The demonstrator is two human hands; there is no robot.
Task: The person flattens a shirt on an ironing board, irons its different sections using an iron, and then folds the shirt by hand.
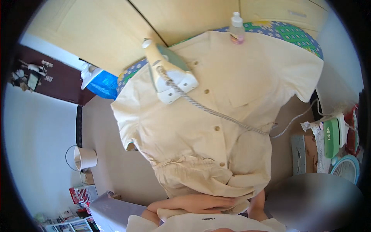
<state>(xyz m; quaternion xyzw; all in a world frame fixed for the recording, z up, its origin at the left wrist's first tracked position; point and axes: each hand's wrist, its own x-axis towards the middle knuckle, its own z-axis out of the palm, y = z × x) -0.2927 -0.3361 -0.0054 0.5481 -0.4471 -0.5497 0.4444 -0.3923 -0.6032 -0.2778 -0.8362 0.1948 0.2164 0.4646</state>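
Observation:
A cream short-sleeved, button-front garment point(247, 81) lies spread over a patterned ironing board point(282, 31), its gathered waist bunched toward me. My left hand point(208, 203) lies across the lower cloth with its fingers stretched out flat. At the hem's right side is my right hand point(258, 203), its fingers hidden by the fabric. A cream and green iron point(170, 73) rests on the garment at the upper left, away from both hands. Its braided cord point(216, 113) runs across the buttons to the right. A clear pump bottle point(237, 30) with pinkish liquid stands at the far edge.
Light wooden cupboards point(193, 17) back the board. Right of it are a green clock point(331, 137), a blue-rimmed fan point(345, 170) and a grey case point(298, 154). A blue bag point(102, 83) and a white bucket point(85, 157) are at the left. A blurred patch covers the lower right.

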